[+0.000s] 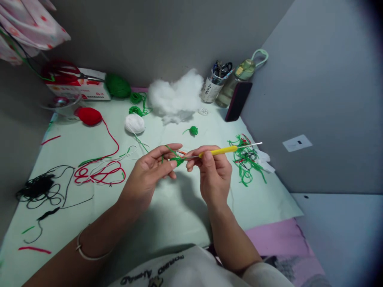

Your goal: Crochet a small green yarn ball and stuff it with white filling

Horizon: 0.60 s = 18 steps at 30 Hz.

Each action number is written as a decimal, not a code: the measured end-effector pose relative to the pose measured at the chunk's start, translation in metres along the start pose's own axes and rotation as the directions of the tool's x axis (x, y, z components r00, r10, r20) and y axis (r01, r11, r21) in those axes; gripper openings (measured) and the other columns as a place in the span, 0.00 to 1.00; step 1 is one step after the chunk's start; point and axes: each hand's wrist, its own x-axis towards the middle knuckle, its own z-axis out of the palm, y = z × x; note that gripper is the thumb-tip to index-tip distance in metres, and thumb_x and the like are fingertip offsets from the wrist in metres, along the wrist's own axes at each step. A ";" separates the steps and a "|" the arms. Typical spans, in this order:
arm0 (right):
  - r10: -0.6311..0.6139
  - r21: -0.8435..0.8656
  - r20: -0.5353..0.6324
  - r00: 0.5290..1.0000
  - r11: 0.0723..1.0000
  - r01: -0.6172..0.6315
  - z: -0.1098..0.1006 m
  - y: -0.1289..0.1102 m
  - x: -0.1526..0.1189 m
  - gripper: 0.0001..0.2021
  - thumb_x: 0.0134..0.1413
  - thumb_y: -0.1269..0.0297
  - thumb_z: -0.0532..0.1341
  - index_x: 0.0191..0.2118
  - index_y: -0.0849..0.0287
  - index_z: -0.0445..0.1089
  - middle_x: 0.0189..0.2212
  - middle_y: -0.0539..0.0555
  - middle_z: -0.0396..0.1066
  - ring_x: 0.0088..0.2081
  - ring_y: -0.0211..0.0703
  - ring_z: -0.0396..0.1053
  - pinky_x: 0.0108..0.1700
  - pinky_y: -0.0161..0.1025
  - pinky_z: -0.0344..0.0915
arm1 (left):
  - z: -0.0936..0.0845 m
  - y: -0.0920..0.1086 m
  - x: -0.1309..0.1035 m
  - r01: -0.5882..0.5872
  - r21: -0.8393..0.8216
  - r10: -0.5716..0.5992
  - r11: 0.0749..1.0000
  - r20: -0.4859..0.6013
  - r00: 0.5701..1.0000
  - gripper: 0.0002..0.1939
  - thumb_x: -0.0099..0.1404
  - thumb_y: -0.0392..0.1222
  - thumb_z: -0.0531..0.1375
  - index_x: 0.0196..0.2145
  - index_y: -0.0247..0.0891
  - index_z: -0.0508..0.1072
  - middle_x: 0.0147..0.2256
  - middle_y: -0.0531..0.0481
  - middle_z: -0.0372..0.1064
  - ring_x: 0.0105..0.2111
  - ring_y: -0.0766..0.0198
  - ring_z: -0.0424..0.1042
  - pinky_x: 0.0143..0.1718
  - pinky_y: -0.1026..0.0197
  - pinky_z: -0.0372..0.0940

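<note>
My left hand (152, 169) pinches a small green crocheted piece (177, 161) between thumb and fingers, with green yarn running over the index finger. Closed around the yellow handle of a crochet hook (221, 151) is my right hand (213, 171). The hook's thin metal end reaches left to the green piece; its other metal end points right. Both hands are raised above the pale green table cover (167, 223), close together. A small green yarn ball (193, 130) lies just beyond them.
Behind stand white stuffing (176, 93), a pen cup (212, 88), a bottle (229, 89) and a phone (238, 101). Yarn scraps (247, 159) lie right. Red yarn (90, 116), white yarn (134, 123), black yarn (38, 189) and a tissue box (89, 85) with scissors are left.
</note>
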 end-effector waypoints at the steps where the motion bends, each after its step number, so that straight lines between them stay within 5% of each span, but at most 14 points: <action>1: -0.042 -0.049 -0.002 0.999 0.998 0.042 0.001 0.000 -0.002 0.10 0.72 0.59 0.57 0.40 0.56 0.72 0.34 0.52 0.79 0.28 0.38 0.74 0.31 0.38 0.75 | -0.001 -0.001 0.000 -0.023 0.026 0.023 0.999 0.002 1.000 0.17 0.60 0.38 0.71 0.47 0.42 0.84 0.39 0.51 0.73 0.29 0.70 0.69 0.32 0.66 0.69; 4: -0.260 -0.272 0.076 0.963 0.924 0.270 0.002 0.002 -0.007 0.08 0.71 0.67 0.57 0.44 0.54 0.74 0.36 0.52 0.79 0.32 0.38 0.76 0.34 0.39 0.75 | -0.001 -0.006 -0.001 -0.092 0.083 0.093 0.992 -0.010 0.996 0.16 0.61 0.38 0.71 0.48 0.45 0.84 0.35 0.54 0.71 0.29 0.71 0.69 0.36 0.67 0.69; 6: -0.415 -0.434 0.190 0.890 0.777 0.455 0.002 0.004 -0.011 0.10 0.68 0.72 0.59 0.47 0.52 0.76 0.38 0.53 0.79 0.37 0.41 0.77 0.39 0.41 0.76 | 0.000 -0.008 -0.001 -0.101 0.058 0.103 0.993 -0.032 0.994 0.17 0.61 0.37 0.72 0.49 0.46 0.83 0.34 0.55 0.70 0.28 0.73 0.67 0.34 0.70 0.67; 9: -0.499 -0.553 0.254 0.829 0.628 0.547 0.002 0.005 -0.013 0.13 0.65 0.74 0.63 0.47 0.49 0.78 0.41 0.54 0.79 0.42 0.44 0.77 0.43 0.43 0.76 | 0.004 -0.006 -0.001 0.048 -0.105 -0.046 0.993 0.021 0.999 0.19 0.61 0.37 0.72 0.51 0.44 0.82 0.29 0.57 0.67 0.21 0.77 0.56 0.27 0.72 0.63; 12: -0.407 -0.376 0.068 0.911 0.835 0.402 0.000 0.003 -0.010 0.09 0.68 0.69 0.60 0.44 0.51 0.79 0.38 0.54 0.78 0.36 0.42 0.77 0.37 0.43 0.76 | 0.003 0.002 0.000 0.217 -0.246 -0.194 0.944 0.115 0.974 0.16 0.61 0.37 0.71 0.48 0.36 0.84 0.23 0.61 0.59 0.17 0.79 0.43 0.22 0.73 0.61; 14: -0.245 -0.135 -0.026 0.969 0.961 0.240 0.000 0.002 -0.005 0.10 0.70 0.65 0.59 0.42 0.53 0.79 0.35 0.53 0.78 0.30 0.40 0.75 0.31 0.41 0.74 | 0.001 0.006 0.001 0.212 -0.275 -0.187 0.938 0.114 0.976 0.16 0.61 0.36 0.71 0.48 0.35 0.84 0.22 0.62 0.56 0.17 0.79 0.43 0.22 0.74 0.60; 18: -0.106 -0.005 0.045 0.993 0.994 0.107 0.002 0.003 0.000 0.08 0.68 0.63 0.62 0.40 0.53 0.80 0.37 0.53 0.80 0.32 0.40 0.75 0.31 0.39 0.73 | 0.000 0.004 0.000 0.110 -0.166 -0.096 0.980 0.094 0.991 0.19 0.60 0.36 0.71 0.50 0.40 0.83 0.29 0.56 0.70 0.19 0.78 0.54 0.26 0.70 0.67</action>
